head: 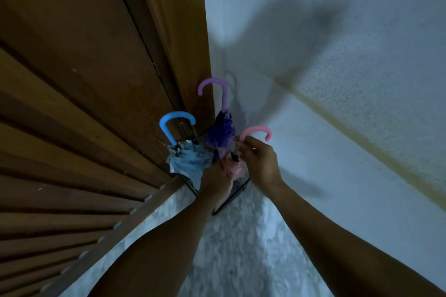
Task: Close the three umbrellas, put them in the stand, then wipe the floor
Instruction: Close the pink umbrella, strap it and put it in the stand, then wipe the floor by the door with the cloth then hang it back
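Umbrellas, three in number, all folded and standing handle-up in the stand [237,191], a dark wire frame set in the far corner where the brown louvred door [72,103] meets the pale wall [337,79]. The blue umbrella [185,161] sits on the left against the door, the purple umbrella [220,137] stands farthest back, and the pink umbrella [235,169] is nearest and to the right. The right hand [259,164] pinches the pink shaft just below its curved handle, apparently to steady it upright. The left hand [214,179] is wrapped around the pink canopy lower down, judged to be gathering loose fabric so it slides into the frame. Both hands are therefore grasping the same umbrella. Stowing appears nearly complete; the pink one seems the last to be seated. Speckled floor [241,248] in the near foreground is not yet wiped, and no cloth is in view
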